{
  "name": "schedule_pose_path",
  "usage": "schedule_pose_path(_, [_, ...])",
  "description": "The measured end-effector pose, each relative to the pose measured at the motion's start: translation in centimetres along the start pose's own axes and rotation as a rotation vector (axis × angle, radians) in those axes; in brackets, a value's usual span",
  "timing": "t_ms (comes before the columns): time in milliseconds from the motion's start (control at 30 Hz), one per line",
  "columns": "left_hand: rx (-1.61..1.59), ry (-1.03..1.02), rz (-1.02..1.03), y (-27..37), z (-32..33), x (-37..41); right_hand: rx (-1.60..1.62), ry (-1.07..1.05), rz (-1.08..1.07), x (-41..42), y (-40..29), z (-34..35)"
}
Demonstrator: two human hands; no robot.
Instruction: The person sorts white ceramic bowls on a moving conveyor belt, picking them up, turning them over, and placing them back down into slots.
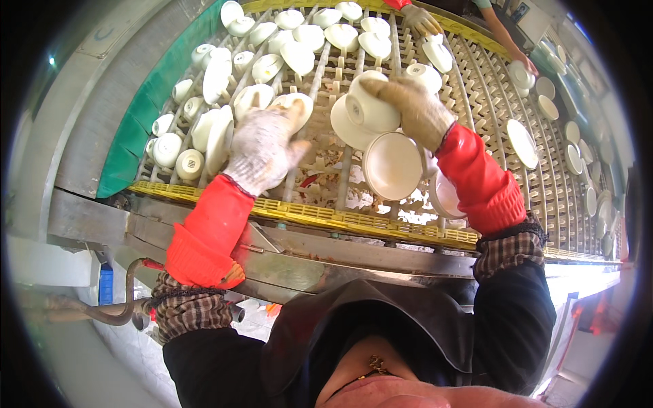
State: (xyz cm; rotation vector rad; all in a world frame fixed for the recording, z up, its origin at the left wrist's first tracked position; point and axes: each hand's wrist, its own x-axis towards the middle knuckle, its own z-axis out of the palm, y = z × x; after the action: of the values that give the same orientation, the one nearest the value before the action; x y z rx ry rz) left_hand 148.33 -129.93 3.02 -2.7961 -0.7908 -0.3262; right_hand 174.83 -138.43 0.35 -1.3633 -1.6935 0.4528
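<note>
My right hand (421, 109), in a soiled knit glove and red sleeve, grips an upturned white bowl (372, 107) by its side. Behind this bowl shows a wider white dish (344, 127). Just below, a white bowl (393, 166) faces me with its hollow side, and another bowl (449, 196) leans near my right forearm. My left hand (262, 145), gloved and slightly blurred, reaches over the pegged conveyor belt (326, 92) with thumb and fingers apart. Its fingertips overlap two white dishes, one of them a small dish (301, 104); contact is hard to judge.
Tilted white bowls and plates fill the belt's left side by a green flap (137, 122). Food scraps (326, 183) lie beneath the pegs. Yellow edging (306, 211) borders the near side. Across the belt are another person's gloved hand (421, 21) and a bare hand (525, 64) with dishes.
</note>
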Motion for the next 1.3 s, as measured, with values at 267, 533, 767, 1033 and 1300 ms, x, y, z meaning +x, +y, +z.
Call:
schedule_pose_path(267, [-0.086,-0.047,0.26,2.6,1.2,0.5,0.021,0.094,0.079,9.0,6.1,-1.2])
schedule_pose_path(533, [0.117,0.055,0.635,6.9,2.6,1.1,-0.485,-0.069,0.398,-3.6,0.1,-1.5])
schedule_pose_path(767, [-0.285,0.149,0.56,6.9,5.1,2.8,-0.477,0.084,0.261,-8.8,-1.0,-0.1])
schedule_pose_path(1033, [-0.478,0.149,-0.007,-4.0,4.6,2.8,-0.471,0.065,0.211,-8.5,-1.2,0.2])
schedule_pose_path(1300, [0.176,-0.005,-0.18,2.2,1.7,5.7,-0.593,0.059,0.213,-7.1,0.4,-0.1])
